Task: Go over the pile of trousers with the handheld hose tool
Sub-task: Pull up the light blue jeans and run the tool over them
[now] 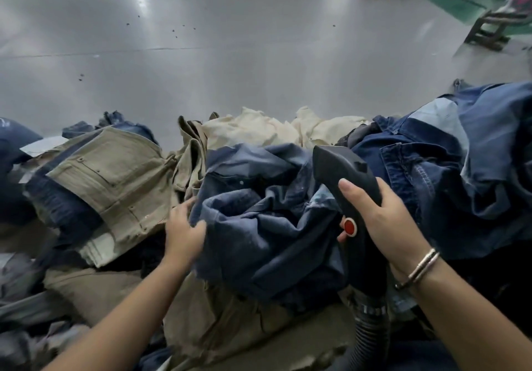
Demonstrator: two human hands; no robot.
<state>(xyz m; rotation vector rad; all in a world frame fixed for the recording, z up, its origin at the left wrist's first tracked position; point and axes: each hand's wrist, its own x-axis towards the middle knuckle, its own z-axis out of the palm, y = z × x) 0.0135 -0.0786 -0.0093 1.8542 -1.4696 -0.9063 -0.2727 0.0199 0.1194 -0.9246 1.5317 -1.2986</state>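
Head view. The pile of trousers (259,198) fills the lower half of the frame, lying on a grey table (230,54) that extends to the top edge. At lower right, the right hand (383,221) grips the black hose tool (345,175), fingers wrapped round its handle and thumb laid along the body; a red button (349,226) shows beside the palm, and a ribbed hose (365,339) leaves the frame at the bottom. The nozzle sits over dark blue trousers (259,226) at centre. The left hand (184,232), lower centre-left, pinches an edge of this blue cloth. Khaki trousers (115,175) lie left of centre; cream cloth (259,129) lies behind.
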